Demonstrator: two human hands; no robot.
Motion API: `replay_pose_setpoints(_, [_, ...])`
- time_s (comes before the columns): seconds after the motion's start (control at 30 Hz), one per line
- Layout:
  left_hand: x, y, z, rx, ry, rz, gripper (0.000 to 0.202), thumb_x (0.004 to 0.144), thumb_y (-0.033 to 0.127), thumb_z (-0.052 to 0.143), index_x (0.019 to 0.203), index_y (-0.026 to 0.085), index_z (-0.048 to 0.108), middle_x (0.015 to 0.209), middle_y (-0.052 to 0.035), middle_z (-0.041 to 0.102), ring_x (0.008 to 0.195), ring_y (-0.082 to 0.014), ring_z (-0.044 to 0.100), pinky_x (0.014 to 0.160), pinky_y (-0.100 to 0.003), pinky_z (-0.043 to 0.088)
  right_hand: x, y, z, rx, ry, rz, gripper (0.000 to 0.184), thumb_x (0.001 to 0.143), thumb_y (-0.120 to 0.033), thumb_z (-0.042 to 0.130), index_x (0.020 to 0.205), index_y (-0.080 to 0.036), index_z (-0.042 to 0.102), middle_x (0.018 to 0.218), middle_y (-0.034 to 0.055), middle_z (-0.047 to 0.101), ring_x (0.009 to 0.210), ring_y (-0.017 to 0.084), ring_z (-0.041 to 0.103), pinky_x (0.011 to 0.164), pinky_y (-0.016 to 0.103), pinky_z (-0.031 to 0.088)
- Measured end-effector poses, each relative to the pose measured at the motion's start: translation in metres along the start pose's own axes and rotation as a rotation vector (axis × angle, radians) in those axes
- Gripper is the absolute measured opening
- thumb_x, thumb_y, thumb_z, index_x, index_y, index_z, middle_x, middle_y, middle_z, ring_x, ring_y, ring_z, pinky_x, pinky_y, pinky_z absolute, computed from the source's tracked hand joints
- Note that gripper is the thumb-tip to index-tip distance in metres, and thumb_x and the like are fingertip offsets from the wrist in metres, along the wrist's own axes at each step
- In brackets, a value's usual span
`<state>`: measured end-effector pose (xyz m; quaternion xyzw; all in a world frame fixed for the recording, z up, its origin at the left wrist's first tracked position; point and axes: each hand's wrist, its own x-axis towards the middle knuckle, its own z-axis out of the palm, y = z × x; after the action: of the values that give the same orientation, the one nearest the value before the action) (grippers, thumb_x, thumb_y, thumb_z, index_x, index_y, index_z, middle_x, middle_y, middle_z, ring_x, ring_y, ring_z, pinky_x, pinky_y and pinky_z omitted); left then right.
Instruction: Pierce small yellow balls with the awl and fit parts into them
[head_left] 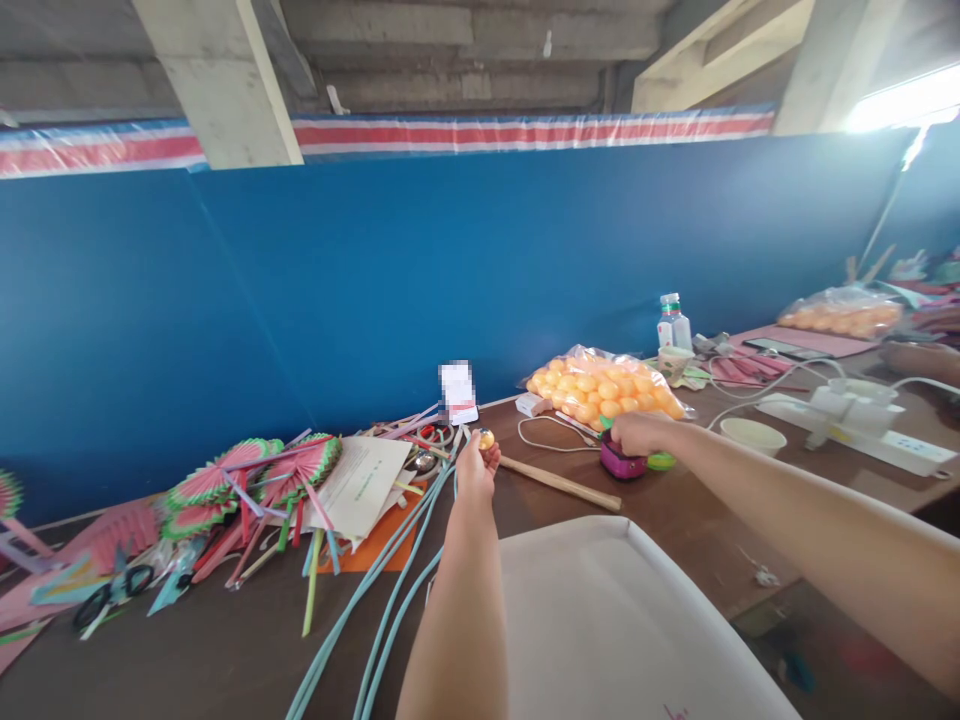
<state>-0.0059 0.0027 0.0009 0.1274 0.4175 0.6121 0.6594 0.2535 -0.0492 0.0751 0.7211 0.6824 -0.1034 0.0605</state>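
My left hand (477, 470) reaches out over the table with its fingers curled round a small, round, gold-coloured thing (487, 440). A wooden stick (562, 484) lies just to the right of that hand. Over on the right, my right hand (636, 434) is at the top of a small purple container (622, 462) with a dark inside. Its fingers look closed and point down into the opening, where their tips are hidden. A bit of green shows beside these fingers, and a bright green piece (661, 461) lies by the container.
Behind stand a bag of orange balls (600, 385), a phone (459, 392) and bottles (673, 325). Paper fans (225, 480), scissors (112, 595) and papers (360, 485) crowd the left. Pale blue cords (390, 570) cross the table. A power strip (862, 430) lies right; a white board-like surface (615, 630) is nearest me.
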Motion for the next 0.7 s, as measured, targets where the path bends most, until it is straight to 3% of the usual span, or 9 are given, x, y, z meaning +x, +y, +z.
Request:
replay_pose_setpoints(0.23, [0.001, 0.0, -0.001, 0.008, -0.007, -0.007, 0.014, 0.087, 0.028, 0.059, 0.082, 0.014, 0.058, 0.073, -0.0053, 0.063, 0.06, -0.0105, 0.063, 0.055, -0.018, 0.051, -0.003, -0.005, -0.001, -0.16, -0.024, 0.061, 0.016, 0.063, -0.016, 0.061, 0.076, -0.016, 0.07, 0.083, 0.0135, 0.069, 0.078, 0.028, 0.065, 0.062, 0.032, 0.043])
replay_pose_setpoints(0.5, [0.002, -0.002, -0.002, 0.018, -0.008, 0.002, 0.015, 0.087, 0.028, 0.06, 0.083, 0.014, 0.059, 0.075, -0.0063, 0.064, 0.062, -0.0111, 0.064, 0.056, -0.019, 0.052, -0.002, 0.003, -0.004, -0.103, -0.035, -0.01, 0.014, 0.066, -0.027, 0.062, 0.067, -0.014, 0.069, 0.071, 0.0095, 0.067, 0.072, 0.022, 0.062, 0.058, 0.026, 0.039])
replay_pose_setpoints(0.7, [-0.001, -0.001, -0.001, 0.037, -0.009, 0.013, 0.014, 0.086, 0.027, 0.06, 0.084, 0.013, 0.059, 0.075, -0.0058, 0.063, 0.061, -0.0106, 0.064, 0.055, -0.019, 0.051, -0.002, 0.008, -0.002, -0.059, -0.047, -0.015, 0.012, 0.066, -0.026, 0.063, 0.065, -0.015, 0.068, 0.063, 0.0057, 0.063, 0.07, 0.02, 0.061, 0.062, 0.026, 0.038])
